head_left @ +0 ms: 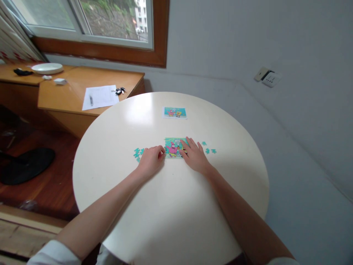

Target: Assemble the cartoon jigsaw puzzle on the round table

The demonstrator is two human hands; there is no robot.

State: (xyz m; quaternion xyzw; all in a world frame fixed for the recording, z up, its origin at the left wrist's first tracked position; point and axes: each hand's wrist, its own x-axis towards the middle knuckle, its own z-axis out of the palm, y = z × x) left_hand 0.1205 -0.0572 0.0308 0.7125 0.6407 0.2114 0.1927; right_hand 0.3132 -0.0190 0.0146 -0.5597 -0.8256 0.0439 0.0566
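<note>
Closest were two bare arms with pale sleeves (56,254) near the bottom. They reached over a round white table (165,209), one on each side, which left the middle easy to see.

The left hand (151,158) was at the left edge of the picture puzzle (171,150). Its fingers were curled in, with the thumb and pointing finger close together, maybe for a careful pinch. I could not tell if there was a piece between them. The right hand (195,155) lay on the right part of the puzzle with its fingers spread wide and holding nothing. It looked like it pressed down softly, perhaps so the puzzle would not slide. The puzzle lay flat in the middle of the table, right in front of the person, where both hands could reach it.

Blue-green loose pieces (136,152) lay in a bunch just past the left hand, and a few more pieces (207,151) lay beyond the right fingers. They seemed to be kept to the sides, out of the way but near.

Farther back was a small picture card (175,112). It had much the same colors and was the right way up, likely so the person could look at it.
</note>
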